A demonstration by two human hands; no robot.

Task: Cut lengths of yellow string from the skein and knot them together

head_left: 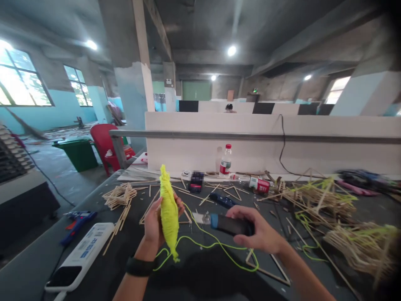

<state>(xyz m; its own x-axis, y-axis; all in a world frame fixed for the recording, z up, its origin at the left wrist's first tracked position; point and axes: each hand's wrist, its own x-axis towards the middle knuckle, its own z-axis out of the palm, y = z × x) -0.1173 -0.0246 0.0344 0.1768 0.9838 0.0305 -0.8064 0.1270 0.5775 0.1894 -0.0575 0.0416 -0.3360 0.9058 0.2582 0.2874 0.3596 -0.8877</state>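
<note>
In my left hand is a spindle-shaped bundle of bright yellow-green yarn, held upright with the fingers wrapped around it. A loose strand of the same yarn trails from it across the dark tabletop to the right. My right hand grips a thick black-handled tool with a blue collar, pointing left toward the bundle. Its pale, flat tip is blurred, so its exact kind is unclear. Under the hands lie thin wooden sticks joined into frames, including a triangle below my right hand.
A blue glue gun and a white power bank-like device lie at left, near piled sticks. Stick-and-yarn structures crowd the right. Bottles and a dark phone-like object sit by the white partition.
</note>
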